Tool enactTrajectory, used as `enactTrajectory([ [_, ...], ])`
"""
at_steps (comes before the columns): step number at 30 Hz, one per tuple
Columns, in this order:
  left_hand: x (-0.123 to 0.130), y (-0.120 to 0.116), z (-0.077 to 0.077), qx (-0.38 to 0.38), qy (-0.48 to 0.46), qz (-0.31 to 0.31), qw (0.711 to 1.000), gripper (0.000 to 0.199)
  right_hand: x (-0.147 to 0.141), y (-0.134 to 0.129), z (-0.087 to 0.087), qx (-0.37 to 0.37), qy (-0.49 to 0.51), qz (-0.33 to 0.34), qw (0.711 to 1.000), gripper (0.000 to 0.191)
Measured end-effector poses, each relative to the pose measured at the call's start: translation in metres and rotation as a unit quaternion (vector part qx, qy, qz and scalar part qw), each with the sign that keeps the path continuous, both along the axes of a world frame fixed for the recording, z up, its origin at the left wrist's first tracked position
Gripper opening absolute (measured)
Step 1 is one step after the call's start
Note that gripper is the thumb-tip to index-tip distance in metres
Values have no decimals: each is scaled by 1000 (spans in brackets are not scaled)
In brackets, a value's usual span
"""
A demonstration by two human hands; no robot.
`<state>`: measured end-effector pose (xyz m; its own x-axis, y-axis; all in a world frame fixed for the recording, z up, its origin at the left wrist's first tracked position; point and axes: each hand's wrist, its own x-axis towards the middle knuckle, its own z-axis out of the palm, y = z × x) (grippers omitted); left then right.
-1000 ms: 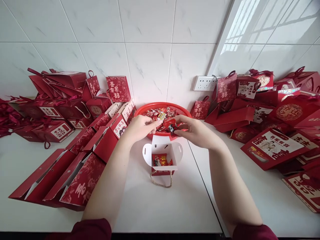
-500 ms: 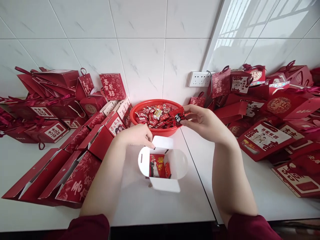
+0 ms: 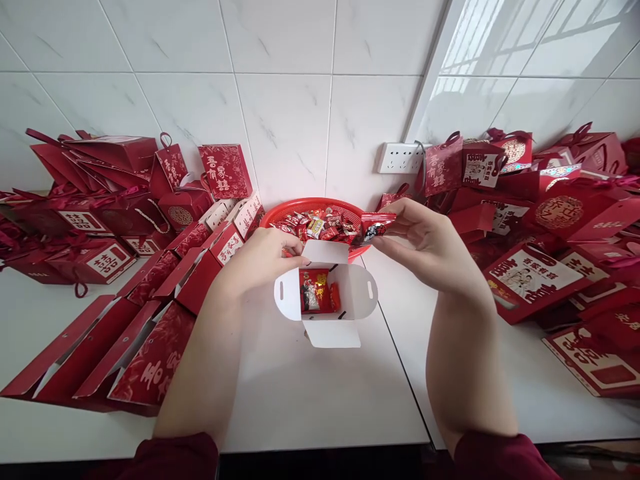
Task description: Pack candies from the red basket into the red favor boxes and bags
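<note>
An unfolded candy box [image 3: 290,298] stands on the table with its white inner flaps spread out. Inside it lie a red packet [image 3: 314,293] with gold print and a smaller red piece beside it. My left hand [image 3: 263,260] pinches the left edge of the box's far flap, thumb on top. Between the thumb and fingers of my right hand [image 3: 423,243] is a red-and-black wrapped candy [image 3: 375,227], held above the right rim of a red plastic basket [image 3: 345,203]. Many wrapped candies [image 3: 316,225] fill that basket, partly hidden by my left hand and the flap.
Open red boxes [image 3: 145,353] stand in rows on the left, with closed gift boxes [image 3: 95,257] behind. More red gift boxes [image 3: 540,273] are heaped on the right. A power strip [image 3: 400,159] is fixed to the tiled wall. A dark seam [image 3: 400,350] crosses the white table.
The box has slid away from me toward the basket, my left hand moving with it. My right hand has shifted slightly right with the candy, which now shows more of its wrapper.
</note>
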<state>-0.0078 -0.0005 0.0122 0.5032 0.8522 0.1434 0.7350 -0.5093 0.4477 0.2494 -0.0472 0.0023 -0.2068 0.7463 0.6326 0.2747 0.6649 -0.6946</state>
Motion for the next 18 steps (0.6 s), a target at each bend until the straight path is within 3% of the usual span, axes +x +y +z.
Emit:
enactTrajectory([
  [4, -3, 5, -2, -52, 21, -27, 998, 20, -5, -2, 0, -7, 0, 23, 1000, 23],
  [7, -4, 18, -14, -116, 58, -51, 990, 17, -12, -6, -1, -47, -4, 36, 998, 32],
  [12, -4, 42, -37, -131, 172, 25, 976, 12, -26, -10, -3, -75, -32, 23, 996, 57],
  [18, -6, 41, -38, -141, 166, 19, 976, 17, -36, -4, -6, -21, -57, 93, 994, 28],
])
